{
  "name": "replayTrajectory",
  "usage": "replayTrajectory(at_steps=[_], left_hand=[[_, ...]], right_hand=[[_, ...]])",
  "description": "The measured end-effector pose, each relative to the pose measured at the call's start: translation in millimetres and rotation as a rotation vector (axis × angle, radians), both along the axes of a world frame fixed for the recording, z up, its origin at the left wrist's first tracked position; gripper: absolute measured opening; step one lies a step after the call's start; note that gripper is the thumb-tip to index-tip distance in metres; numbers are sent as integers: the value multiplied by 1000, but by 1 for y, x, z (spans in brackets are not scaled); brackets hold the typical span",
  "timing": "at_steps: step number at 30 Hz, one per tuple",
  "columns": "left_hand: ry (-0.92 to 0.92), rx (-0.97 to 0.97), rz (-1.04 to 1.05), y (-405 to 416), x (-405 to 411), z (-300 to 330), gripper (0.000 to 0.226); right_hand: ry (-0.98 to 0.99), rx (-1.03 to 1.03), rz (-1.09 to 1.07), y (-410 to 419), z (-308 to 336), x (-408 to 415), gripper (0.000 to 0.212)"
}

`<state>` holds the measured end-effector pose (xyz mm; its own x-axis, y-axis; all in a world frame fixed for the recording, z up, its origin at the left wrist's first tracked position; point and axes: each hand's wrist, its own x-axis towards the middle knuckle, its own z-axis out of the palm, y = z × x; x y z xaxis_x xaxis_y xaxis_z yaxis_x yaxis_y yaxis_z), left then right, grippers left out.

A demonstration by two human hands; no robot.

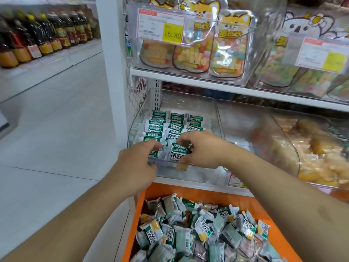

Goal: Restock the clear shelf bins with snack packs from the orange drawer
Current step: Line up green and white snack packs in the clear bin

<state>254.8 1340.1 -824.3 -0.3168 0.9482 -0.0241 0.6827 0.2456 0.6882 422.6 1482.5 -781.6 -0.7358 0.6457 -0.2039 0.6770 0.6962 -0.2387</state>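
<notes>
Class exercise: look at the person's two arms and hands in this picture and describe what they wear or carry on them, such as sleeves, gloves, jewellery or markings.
Both forearms are bare up to the picture's edge: no sleeve or cuff shows. The left hand and right hand wear no gloves, and no watch, bracelet or ring is visible. No tattoos or markings can be made out. The fingertips are partly hidden among the packs, so nails cannot be judged.

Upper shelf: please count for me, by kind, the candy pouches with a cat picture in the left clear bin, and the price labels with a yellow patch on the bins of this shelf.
Cat pouches: 3
Price labels: 2
Total: 5
</notes>
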Motion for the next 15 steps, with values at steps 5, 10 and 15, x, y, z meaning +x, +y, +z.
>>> replayTrajectory(at_steps=[5, 10, 15], left_hand=[[30, -3, -82, 1, 0, -3, 75], [82, -17, -100, 3, 1, -9, 77], [101, 18, -128, 5, 1, -10, 80]], right_hand=[[-60, -65, 30, 7, -1, -5, 54], [-11, -154, -15, 10, 3, -5, 36], [8, -123, -25, 8, -5, -7, 37]])
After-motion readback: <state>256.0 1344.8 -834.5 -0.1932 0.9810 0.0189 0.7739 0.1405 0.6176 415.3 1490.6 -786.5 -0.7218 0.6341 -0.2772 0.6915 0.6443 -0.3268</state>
